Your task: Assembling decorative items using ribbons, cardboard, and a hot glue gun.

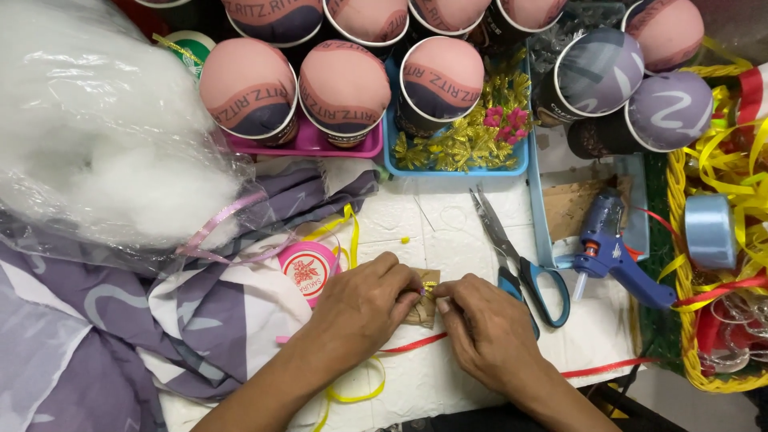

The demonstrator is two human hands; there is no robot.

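Now we are pinching a small tan burlap piece (425,306), upright, left hand (364,308) and right hand (480,328) closed on it | blue plastic tray (456,170) is holding gold tinsel sprigs (472,136).

Single head-worn view, looking steeply down from above the person onto the table (448,232). The lens sits close: both hands, left (364,304) and right (488,328), meet at lower centre, forearms entering from the bottom edge. Cups (344,88) line the far, top edge; a basket (680,264) bounds the right.
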